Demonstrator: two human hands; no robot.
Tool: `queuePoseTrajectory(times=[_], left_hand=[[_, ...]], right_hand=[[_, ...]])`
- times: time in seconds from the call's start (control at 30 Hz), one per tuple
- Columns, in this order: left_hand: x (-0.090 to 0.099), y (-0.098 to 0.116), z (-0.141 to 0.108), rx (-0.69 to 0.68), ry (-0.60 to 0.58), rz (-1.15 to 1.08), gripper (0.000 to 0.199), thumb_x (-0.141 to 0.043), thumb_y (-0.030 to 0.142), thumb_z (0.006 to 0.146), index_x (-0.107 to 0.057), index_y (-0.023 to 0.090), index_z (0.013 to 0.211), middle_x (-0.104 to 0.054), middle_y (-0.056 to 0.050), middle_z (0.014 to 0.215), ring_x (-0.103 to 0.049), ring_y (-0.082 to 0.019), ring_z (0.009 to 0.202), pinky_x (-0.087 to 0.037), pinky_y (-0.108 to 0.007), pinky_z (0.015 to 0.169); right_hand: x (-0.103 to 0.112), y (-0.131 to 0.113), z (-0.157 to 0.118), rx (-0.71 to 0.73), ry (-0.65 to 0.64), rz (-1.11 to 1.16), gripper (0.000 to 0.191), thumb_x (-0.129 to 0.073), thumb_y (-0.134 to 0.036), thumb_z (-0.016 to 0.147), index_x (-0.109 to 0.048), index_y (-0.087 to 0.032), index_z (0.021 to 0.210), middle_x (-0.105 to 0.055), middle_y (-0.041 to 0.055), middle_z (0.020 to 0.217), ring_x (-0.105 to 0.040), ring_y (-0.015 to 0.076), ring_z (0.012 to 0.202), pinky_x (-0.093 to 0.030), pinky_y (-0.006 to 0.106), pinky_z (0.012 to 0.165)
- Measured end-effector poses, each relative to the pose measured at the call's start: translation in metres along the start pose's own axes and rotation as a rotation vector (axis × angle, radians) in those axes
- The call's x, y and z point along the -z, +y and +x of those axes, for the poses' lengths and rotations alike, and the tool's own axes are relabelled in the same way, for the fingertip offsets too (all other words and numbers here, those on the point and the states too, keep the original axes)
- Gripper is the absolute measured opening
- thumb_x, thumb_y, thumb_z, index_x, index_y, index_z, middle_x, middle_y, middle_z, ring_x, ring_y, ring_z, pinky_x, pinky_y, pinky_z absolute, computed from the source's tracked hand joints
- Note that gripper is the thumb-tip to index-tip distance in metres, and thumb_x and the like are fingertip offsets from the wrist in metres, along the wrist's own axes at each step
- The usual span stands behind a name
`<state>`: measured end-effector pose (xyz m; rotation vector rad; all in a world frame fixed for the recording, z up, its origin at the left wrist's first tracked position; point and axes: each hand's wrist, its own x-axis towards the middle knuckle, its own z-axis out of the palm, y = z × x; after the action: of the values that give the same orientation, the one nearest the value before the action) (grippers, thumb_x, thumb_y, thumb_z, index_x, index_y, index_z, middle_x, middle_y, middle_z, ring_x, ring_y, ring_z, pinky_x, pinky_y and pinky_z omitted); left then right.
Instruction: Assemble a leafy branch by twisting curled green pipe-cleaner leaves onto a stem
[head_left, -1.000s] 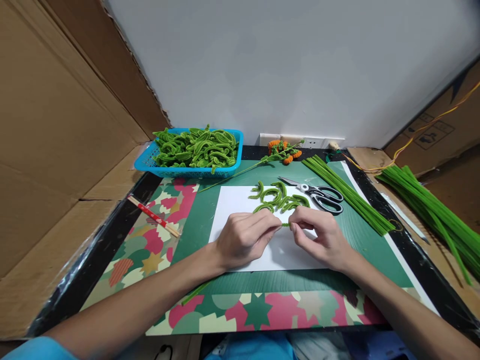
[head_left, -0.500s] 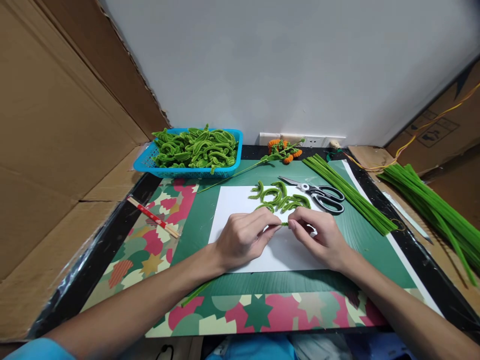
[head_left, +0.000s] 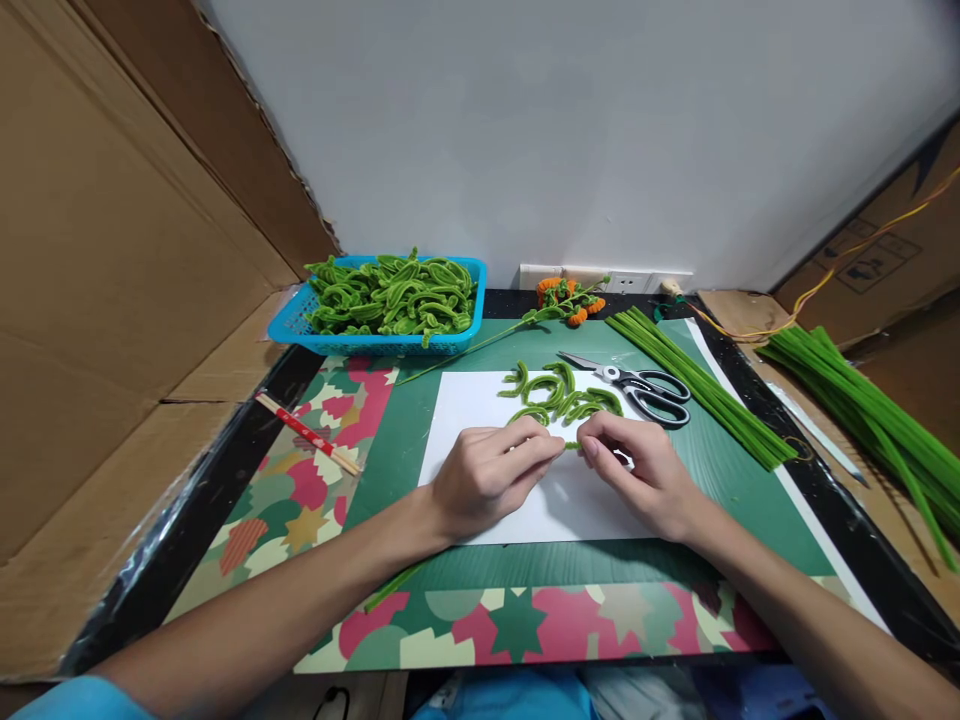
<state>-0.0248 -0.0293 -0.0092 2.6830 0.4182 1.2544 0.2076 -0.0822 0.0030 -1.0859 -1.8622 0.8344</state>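
Above the white paper [head_left: 547, 510], my left hand [head_left: 491, 475] pinches one end of a short green fuzzy stem piece [head_left: 571, 446]. The other end is between the thumb and fingers of my right hand [head_left: 641, 470]; only a small stretch of it shows in the gap. Just beyond my fingers lie several curled green fuzzy pieces [head_left: 555, 392] on the paper. Scissors [head_left: 637, 385] with black and grey handles rest slightly open to their right.
A blue basket [head_left: 367, 345] full of green pieces stands at the back left, beside an orange flower stem [head_left: 562, 300]. Green stem bundles [head_left: 701, 390] lie on the right, with a white-handled tool [head_left: 817, 435] between them. Wrapped chopsticks [head_left: 307, 433] are on the left.
The fingers of my left hand have shifted slightly on the green piece and now lie straighter and closer together. My right hand has barely moved.
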Motion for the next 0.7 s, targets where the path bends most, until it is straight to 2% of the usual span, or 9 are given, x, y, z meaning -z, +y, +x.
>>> queuePoseTrajectory(times=[0.37,0.57,0.7], left_hand=[[-0.0001,0.0013,0.0009,0.035,0.011,0.002,0.017,-0.064,0.006,0.102,-0.068,0.017,0.115,-0.077,-0.006,0.094,-0.074,-0.015,0.078,-0.057,-0.023,0.066],[0.0013,0.0010,0.0007,-0.011,0.002,0.048,0.017,-0.063,0.007,0.102,-0.068,0.016,0.116,-0.078,-0.008,0.096,-0.075,-0.016,0.079,-0.059,-0.024,0.068],[0.0037,0.0018,0.0019,-0.047,-0.006,0.109,0.017,-0.062,0.007,0.103,-0.068,0.014,0.117,-0.078,-0.008,0.093,-0.071,-0.015,0.071,-0.056,-0.025,0.062]], right_hand=[[0.0008,-0.0035,0.0003,-0.035,-0.023,0.066,0.021,-0.052,-0.029,0.109,-0.059,-0.021,0.092,-0.056,-0.0010,0.077,-0.049,0.0140,0.068,-0.039,0.027,0.062],[0.0019,-0.0026,0.0009,-0.030,-0.021,0.085,0.020,-0.053,-0.026,0.108,-0.060,-0.021,0.090,-0.056,-0.0009,0.077,-0.049,0.0137,0.067,-0.039,0.027,0.062],[0.0022,-0.0023,0.0016,-0.052,-0.007,0.131,0.017,-0.057,-0.024,0.105,-0.062,-0.021,0.088,-0.057,-0.0012,0.077,-0.049,0.0132,0.067,-0.039,0.026,0.061]])
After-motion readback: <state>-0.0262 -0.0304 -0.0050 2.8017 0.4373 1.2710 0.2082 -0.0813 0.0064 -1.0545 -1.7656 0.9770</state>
